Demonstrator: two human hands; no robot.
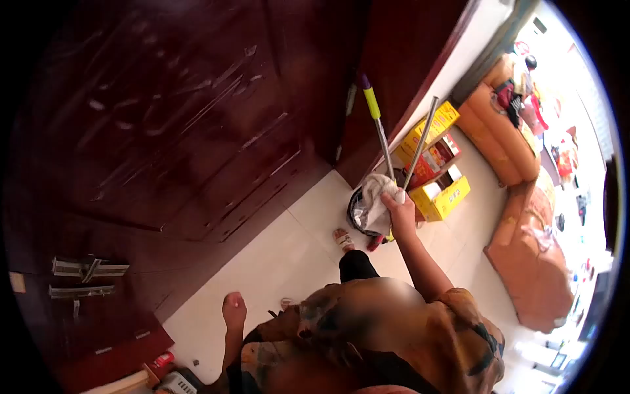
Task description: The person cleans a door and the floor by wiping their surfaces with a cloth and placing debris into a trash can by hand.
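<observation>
My right hand [401,209] is closed around a crumpled greyish-white cloth [377,197]. The cloth hangs over a black-rimmed bin [352,215] with a plastic liner, and I cannot tell whether it touches the rim. Just behind that hand rise a mop-like handle [371,104] with a yellow-green and purple grip and a bare metal pole [423,136]; their lower ends are hidden. Low on the left, my left hand [234,308] hangs beside my body above the tiles, its fingers curled in and nothing visible in them.
Yellow and red cartons [447,197] stand beside the bin along the wall. A large dark red wooden door or panel [164,118] fills the left. An orange sofa [525,262] is on the right. Pale floor tiles [275,243] lie beneath me.
</observation>
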